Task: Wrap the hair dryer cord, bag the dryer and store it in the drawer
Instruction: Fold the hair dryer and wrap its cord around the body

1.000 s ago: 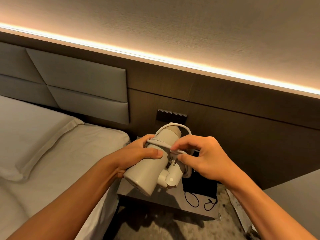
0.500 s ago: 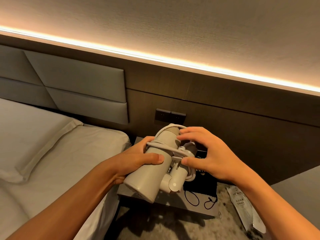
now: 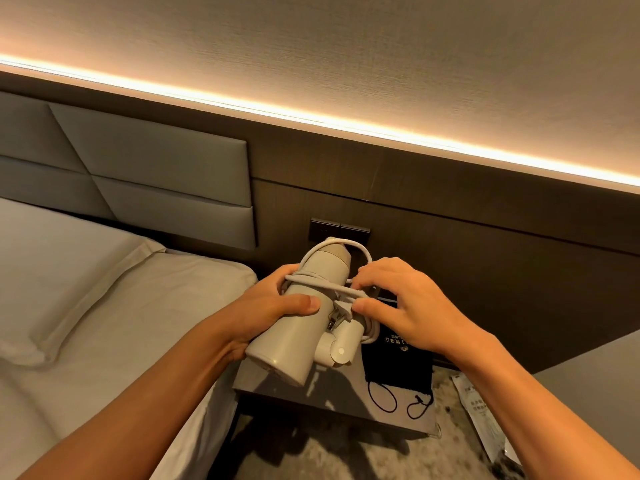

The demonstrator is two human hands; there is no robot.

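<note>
You hold a pale hair dryer (image 3: 304, 317) in mid-air above a dark bedside bench (image 3: 332, 396), just beside a bed (image 3: 104, 306) with a grey padded headboard. Your left hand (image 3: 273, 306) wraps the dryer's barrel, thumb across the front, its grip closed firmly around the body. Your right hand (image 3: 408, 303) works at the folded handle, where thumb and fingertips pinch the cord (image 3: 323, 284) close to the plug (image 3: 337, 315), whose metal prongs show between your hands. The cord already runs in several loops around the barrel and handle, with one wider loop arching over the nozzle end.

Judging from this, the wrapping is nearly done; only securing the plug end seems left. A black drawstring bag (image 3: 398, 362) lies flat on the bench below your right hand, its strings trailing toward the front edge, so bagging is not yet started. No drawer can be made out, so storing also remains. A white packet (image 3: 481, 417) lies on the carpet to the right, and a wall switch panel (image 3: 339, 230) sits behind the dryer.
</note>
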